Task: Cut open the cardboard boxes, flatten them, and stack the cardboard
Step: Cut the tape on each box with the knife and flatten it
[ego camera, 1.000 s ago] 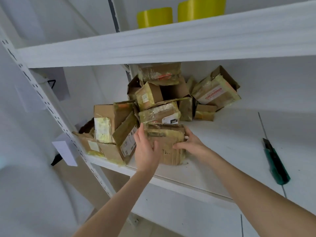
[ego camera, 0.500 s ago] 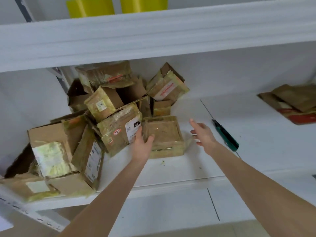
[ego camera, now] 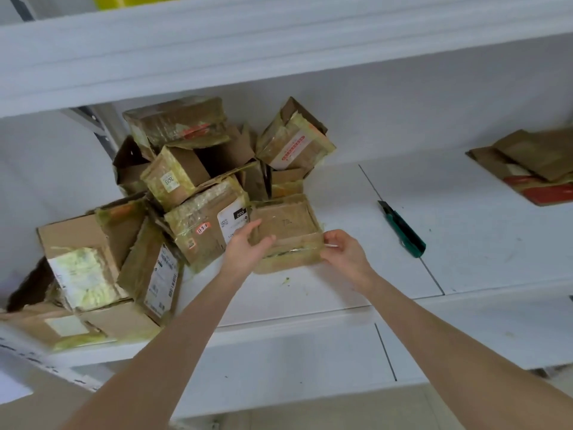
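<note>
While left hand (ego camera: 245, 249) and right hand (ego camera: 344, 252) clasp the small box (ego camera: 285, 225), the cutter (ego camera: 401, 229) lies rightward, nearest the right hand.

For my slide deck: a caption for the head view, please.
Left hand and right hand hold a taped box on a white shelf; box pile left, green cutter and flattened cardboard right.
</note>
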Tool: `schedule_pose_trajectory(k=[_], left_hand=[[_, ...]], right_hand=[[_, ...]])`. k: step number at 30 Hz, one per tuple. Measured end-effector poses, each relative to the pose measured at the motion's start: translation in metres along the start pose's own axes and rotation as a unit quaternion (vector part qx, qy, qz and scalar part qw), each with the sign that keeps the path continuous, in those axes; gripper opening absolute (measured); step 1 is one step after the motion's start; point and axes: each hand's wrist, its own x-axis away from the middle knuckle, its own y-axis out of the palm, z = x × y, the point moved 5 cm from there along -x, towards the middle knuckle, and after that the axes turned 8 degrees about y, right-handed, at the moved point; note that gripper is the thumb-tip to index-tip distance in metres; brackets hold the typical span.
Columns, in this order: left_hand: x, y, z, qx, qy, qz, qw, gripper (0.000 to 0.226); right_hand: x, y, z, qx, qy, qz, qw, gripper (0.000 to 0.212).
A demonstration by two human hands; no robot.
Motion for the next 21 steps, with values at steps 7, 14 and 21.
schedule_pose_trajectory(k=[7, 14, 21], left_hand=[[-0.015, 0.007, 0.055, -0.272, 0.133, -0.085, 0.949, 0.124], [-0.023, 0.019, 0.063, -0.553, 0.182, -0.063, 0.810, 0.119], [-0.028, 0.027, 0.060, -0.560, 0.138, -0.104, 0.810, 0.118]], right_hand=[[-0.018, -0.029, -0.036, -0.073, -0.026, 0.083, 0.994, 0.022], [-0.018, -0.038, -0.038, -0.035, -0.025, 0.062, 0.997, 0.018], [-0.032, -0.094, -0.007, 0.437, 0.037, 0.149, 0.886, 0.040]])
